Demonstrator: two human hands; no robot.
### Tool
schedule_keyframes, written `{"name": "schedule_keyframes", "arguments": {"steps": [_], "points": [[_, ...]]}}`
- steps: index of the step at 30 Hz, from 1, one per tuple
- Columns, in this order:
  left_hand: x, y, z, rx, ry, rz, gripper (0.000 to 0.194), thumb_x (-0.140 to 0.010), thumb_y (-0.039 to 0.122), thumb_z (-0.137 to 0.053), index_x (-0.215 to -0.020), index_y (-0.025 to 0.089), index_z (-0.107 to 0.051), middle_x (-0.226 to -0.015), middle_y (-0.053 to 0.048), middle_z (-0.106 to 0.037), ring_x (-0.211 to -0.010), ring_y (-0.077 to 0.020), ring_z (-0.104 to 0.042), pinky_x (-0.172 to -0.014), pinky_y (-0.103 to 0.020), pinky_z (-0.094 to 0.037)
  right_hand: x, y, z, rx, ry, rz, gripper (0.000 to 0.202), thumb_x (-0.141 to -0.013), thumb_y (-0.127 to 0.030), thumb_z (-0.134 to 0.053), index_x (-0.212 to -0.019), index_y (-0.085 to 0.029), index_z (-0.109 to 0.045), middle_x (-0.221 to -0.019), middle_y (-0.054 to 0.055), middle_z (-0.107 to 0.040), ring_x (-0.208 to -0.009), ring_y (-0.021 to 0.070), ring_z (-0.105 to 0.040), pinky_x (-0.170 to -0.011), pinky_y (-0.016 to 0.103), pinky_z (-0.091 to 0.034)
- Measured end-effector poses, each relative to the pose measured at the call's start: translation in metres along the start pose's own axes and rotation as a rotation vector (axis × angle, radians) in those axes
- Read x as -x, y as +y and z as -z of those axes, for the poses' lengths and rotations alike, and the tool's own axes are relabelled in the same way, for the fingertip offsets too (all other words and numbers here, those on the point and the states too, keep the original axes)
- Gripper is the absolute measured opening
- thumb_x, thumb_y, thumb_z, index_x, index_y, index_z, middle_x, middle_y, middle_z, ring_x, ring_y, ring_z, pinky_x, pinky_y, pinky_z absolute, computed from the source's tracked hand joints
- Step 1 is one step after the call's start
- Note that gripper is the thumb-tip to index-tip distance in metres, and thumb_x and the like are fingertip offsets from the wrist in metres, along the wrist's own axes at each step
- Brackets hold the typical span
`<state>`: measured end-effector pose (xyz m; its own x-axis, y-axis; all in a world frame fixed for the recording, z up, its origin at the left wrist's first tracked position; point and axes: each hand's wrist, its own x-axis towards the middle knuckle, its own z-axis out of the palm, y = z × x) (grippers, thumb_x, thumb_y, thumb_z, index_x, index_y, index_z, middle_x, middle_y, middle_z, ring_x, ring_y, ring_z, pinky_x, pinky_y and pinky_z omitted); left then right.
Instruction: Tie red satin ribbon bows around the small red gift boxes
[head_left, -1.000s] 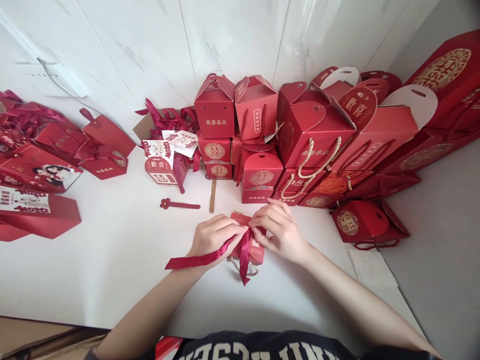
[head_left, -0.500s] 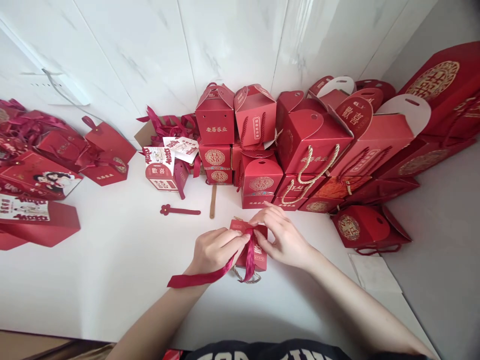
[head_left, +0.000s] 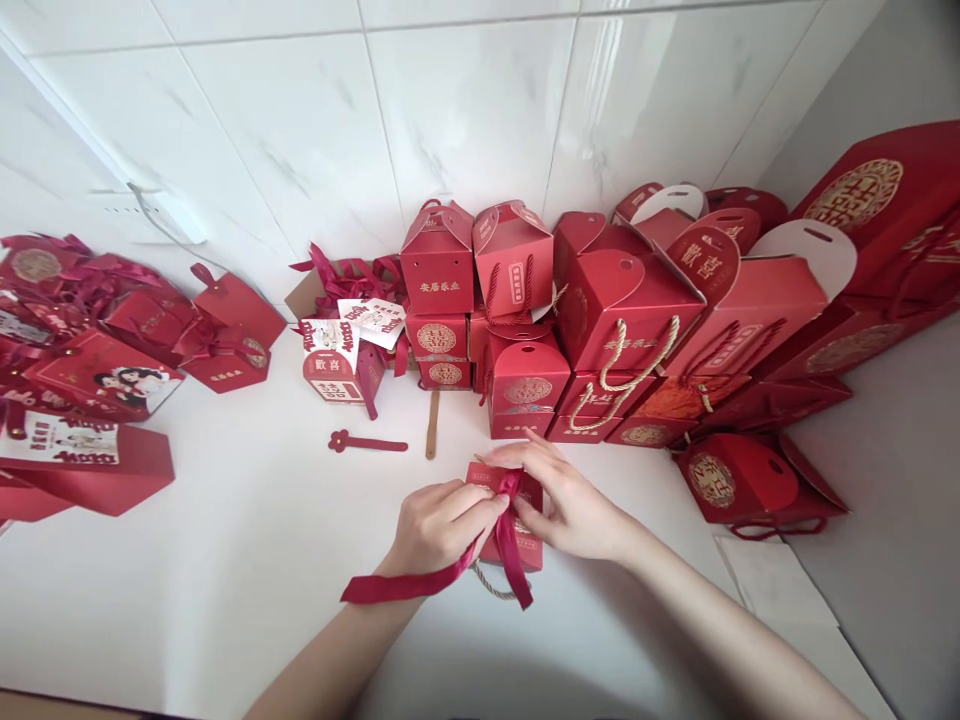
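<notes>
A small red box (head_left: 531, 548) with a twisted cord handle (head_left: 495, 585) lies on the white table in front of me. Dark red ribbon (head_left: 511, 550) crosses its top, one tail hanging over the near side and the other trailing left over my left wrist. My left hand (head_left: 448, 525) is closed, thumb and index finger pinching the ribbon at the box's middle. On the right side of the box, my right hand (head_left: 566, 500) curls its fingers and thumb around the ribbon loop near the knot; its fingertips are partly hidden.
Red gift boxes (head_left: 630, 300) are stacked along the tiled wall, with another box (head_left: 757, 480) at the right. A flower-ended strap (head_left: 367, 442) and a brown strip (head_left: 432, 425) lie beyond my hands. Ribboned boxes (head_left: 142, 390) crowd the left; a tagged box (head_left: 341, 375) stands at centre-left.
The whole view has shifted, so the scene sits lower. The ribbon's near tail now swings further right. Both hands remain at the ribbon on the box.
</notes>
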<state>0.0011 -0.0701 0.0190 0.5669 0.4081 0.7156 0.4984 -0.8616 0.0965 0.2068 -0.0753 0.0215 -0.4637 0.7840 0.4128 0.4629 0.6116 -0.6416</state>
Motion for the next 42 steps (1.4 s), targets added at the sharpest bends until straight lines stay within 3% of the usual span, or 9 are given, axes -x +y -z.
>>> {"name": "schedule_keyframes", "arguments": {"steps": [6, 11, 15, 18, 21, 27, 30, 36, 42], "points": [[0.001, -0.002, -0.002, 0.019, -0.007, -0.001, 0.019, -0.082, 0.006, -0.063, -0.093, 0.021, -0.068, -0.075, 0.001, -0.072, -0.059, -0.0104, -0.061, -0.055, -0.024, -0.046, 0.003, 0.001, 0.005, -0.320, 0.123, -0.199, 0.025, -0.077, -0.003, -0.044, -0.092, -0.021, -0.055, -0.087, 0.003, -0.062, -0.084, 0.0179, -0.058, -0.084, 0.039, -0.047], [0.003, -0.005, -0.004, 0.044, 0.015, 0.002, 0.020, -0.079, 0.005, -0.067, -0.093, 0.020, -0.069, -0.078, 0.000, -0.073, -0.061, -0.0108, -0.063, -0.056, -0.023, -0.048, 0.003, 0.011, 0.020, -1.001, 0.024, -0.274, 0.022, -0.069, -0.011, -0.048, -0.089, -0.021, -0.048, -0.068, -0.002, -0.053, -0.067, 0.0159, -0.055, -0.064, 0.032, -0.047], [0.004, -0.007, -0.005, 0.067, 0.021, 0.010, 0.019, -0.080, 0.007, -0.066, -0.092, 0.021, -0.070, -0.078, 0.001, -0.073, -0.062, -0.0104, -0.063, -0.057, -0.023, -0.049, 0.009, 0.012, 0.044, -1.189, -0.109, -0.418, 0.012, -0.081, -0.024, -0.050, -0.092, -0.020, -0.049, -0.048, -0.011, -0.034, -0.039, 0.0086, -0.034, -0.049, 0.026, -0.042], [0.006, -0.008, -0.006, 0.138, 0.016, 0.046, 0.018, -0.081, 0.008, -0.067, -0.092, 0.021, -0.070, -0.079, 0.001, -0.072, -0.066, -0.0106, -0.064, -0.060, -0.023, -0.051, 0.014, 0.010, 0.066, -0.978, -0.180, -0.544, 0.017, -0.091, -0.036, -0.051, -0.097, -0.019, -0.052, -0.046, -0.012, -0.030, -0.037, 0.0061, -0.024, -0.041, 0.019, -0.035], [0.006, -0.008, -0.007, 0.208, -0.004, 0.080, 0.022, -0.080, 0.008, -0.068, -0.096, 0.023, -0.070, -0.081, 0.001, -0.073, -0.068, -0.0108, -0.065, -0.062, -0.023, -0.051, 0.015, 0.006, 0.075, -0.616, -0.236, -0.564, 0.026, -0.095, -0.043, -0.050, -0.108, -0.021, -0.052, -0.059, -0.005, -0.052, -0.045, 0.0086, -0.044, -0.044, 0.020, -0.038], [0.003, -0.006, -0.007, 0.331, -0.017, 0.172, 0.022, -0.080, 0.008, -0.069, -0.096, 0.023, -0.072, -0.084, 0.000, -0.072, -0.072, -0.0103, -0.065, -0.067, -0.022, -0.053, 0.004, -0.001, 0.041, 0.030, -0.159, -0.046, 0.032, -0.089, -0.024, -0.062, -0.121, -0.022, -0.058, -0.114, 0.009, -0.063, -0.107, 0.0220, -0.058, -0.093, 0.038, -0.048], [0.000, -0.003, -0.004, 0.393, -0.074, 0.261, 0.018, -0.082, 0.010, -0.067, -0.094, 0.023, -0.073, -0.086, -0.001, -0.072, -0.076, -0.0113, -0.066, -0.072, -0.023, -0.054, 0.002, 0.000, 0.022, 0.230, -0.108, 0.117, 0.028, -0.096, -0.017, -0.051, -0.122, -0.019, -0.059, -0.118, 0.009, -0.066, -0.109, 0.0214, -0.059, -0.093, 0.039, -0.049], [-0.012, 0.008, 0.017, 0.507, -0.234, 0.670, 0.012, -0.085, 0.028, -0.067, -0.091, 0.022, -0.074, -0.087, -0.002, -0.071, -0.080, -0.0136, -0.065, -0.075, -0.024, -0.052, 0.013, 0.006, 0.013, 0.592, 0.041, 0.375, 0.027, -0.097, -0.009, -0.047, -0.121, -0.011, -0.060, -0.105, 0.009, -0.074, -0.095, 0.0194, -0.067, -0.090, 0.038, -0.051], [-0.013, 0.002, 0.033, 0.590, -0.457, 1.096, 0.035, -0.084, 0.048, -0.062, -0.066, 0.017, -0.060, -0.063, 0.003, -0.058, -0.060, -0.0108, -0.052, -0.055, -0.022, -0.040, 0.025, 0.004, 0.019, 0.745, 0.097, 0.424, 0.028, -0.091, -0.003, -0.053, -0.118, -0.004, -0.062, -0.100, 0.010, -0.074, -0.089, 0.0199, -0.067, -0.088, 0.039, -0.053]]}}
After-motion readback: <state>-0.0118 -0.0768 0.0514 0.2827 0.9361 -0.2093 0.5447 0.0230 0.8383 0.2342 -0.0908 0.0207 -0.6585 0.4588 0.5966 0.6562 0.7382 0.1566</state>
